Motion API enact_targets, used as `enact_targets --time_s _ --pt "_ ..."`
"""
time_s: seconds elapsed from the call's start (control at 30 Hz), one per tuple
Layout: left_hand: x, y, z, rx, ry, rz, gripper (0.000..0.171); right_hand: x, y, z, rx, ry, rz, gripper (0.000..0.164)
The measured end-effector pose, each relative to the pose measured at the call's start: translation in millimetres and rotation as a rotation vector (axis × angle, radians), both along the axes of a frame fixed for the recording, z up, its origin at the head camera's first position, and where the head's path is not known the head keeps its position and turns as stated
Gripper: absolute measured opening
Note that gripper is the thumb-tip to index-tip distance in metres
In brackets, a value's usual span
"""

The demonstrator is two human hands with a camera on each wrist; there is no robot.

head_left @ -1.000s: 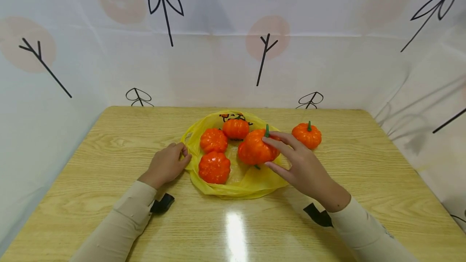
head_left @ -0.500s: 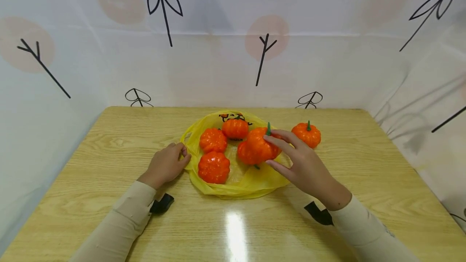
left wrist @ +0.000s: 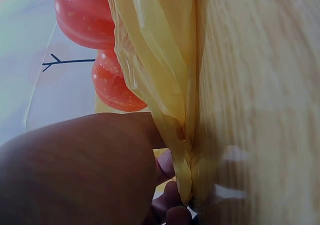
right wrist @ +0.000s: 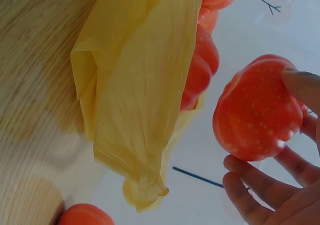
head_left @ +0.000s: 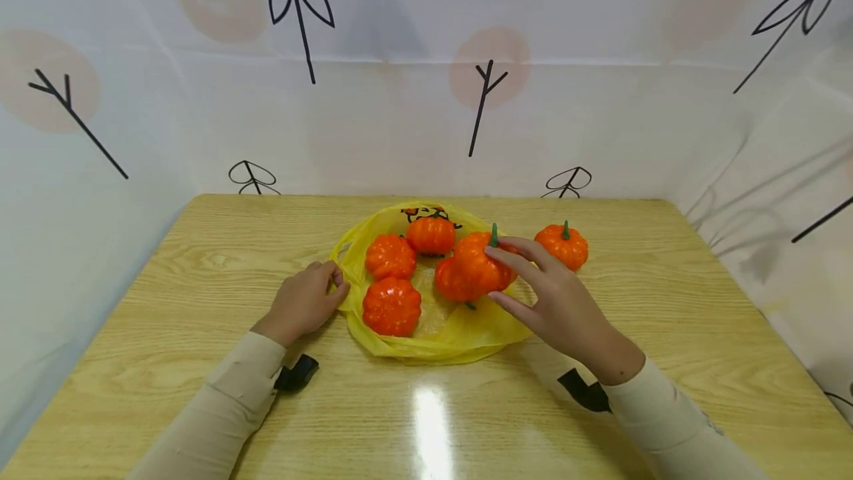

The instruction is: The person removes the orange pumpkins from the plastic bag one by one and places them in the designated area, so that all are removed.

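Observation:
My right hand (head_left: 563,310) holds an orange toy pumpkin (head_left: 476,254) with a green stem, thumb on one side and fingers on the other. In the right wrist view, this pumpkin (right wrist: 260,107) stands apart from the yellow plastic bag (right wrist: 135,85). From the head view it hangs over the right part of the bag (head_left: 433,350), partly covering another pumpkin (head_left: 452,281) inside. Several more pumpkins sit in the open bag, such as a glossy one (head_left: 392,307) at the front left. My left hand (head_left: 303,302) pinches the bag's left edge, its fingertips partly behind the plastic (left wrist: 165,65).
One more pumpkin (head_left: 563,247) stands upright on the wooden table (head_left: 200,265), to the right of the bag. A patterned white cloth (head_left: 400,124) hangs behind the table and along its sides. Black straps (head_left: 298,373) show at both wrists.
My right hand has shifted slightly to the right with the pumpkin, still over the bag. The left hand stays at the bag's edge, and the other pumpkins have not moved.

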State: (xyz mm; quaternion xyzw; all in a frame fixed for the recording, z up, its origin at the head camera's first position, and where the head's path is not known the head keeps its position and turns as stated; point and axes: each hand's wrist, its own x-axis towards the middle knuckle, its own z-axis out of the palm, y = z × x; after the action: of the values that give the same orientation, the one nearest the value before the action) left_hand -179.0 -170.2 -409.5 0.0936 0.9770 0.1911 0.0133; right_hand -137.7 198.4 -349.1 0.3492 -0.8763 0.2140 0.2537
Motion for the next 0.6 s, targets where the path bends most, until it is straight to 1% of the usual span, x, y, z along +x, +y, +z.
enact_targets --time_s 0.27,0.6 --pt "0.7 -0.3 -0.4 -0.008 0.034 -0.015 0.017 -0.4 0.6 -0.4 -0.001 -0.009 -0.011 0.061" --pt "1.1 -0.3 -1.1 -0.01 0.037 -0.015 0.017 -1.6 2.8 0.9 -0.012 0.002 -0.006 0.062"
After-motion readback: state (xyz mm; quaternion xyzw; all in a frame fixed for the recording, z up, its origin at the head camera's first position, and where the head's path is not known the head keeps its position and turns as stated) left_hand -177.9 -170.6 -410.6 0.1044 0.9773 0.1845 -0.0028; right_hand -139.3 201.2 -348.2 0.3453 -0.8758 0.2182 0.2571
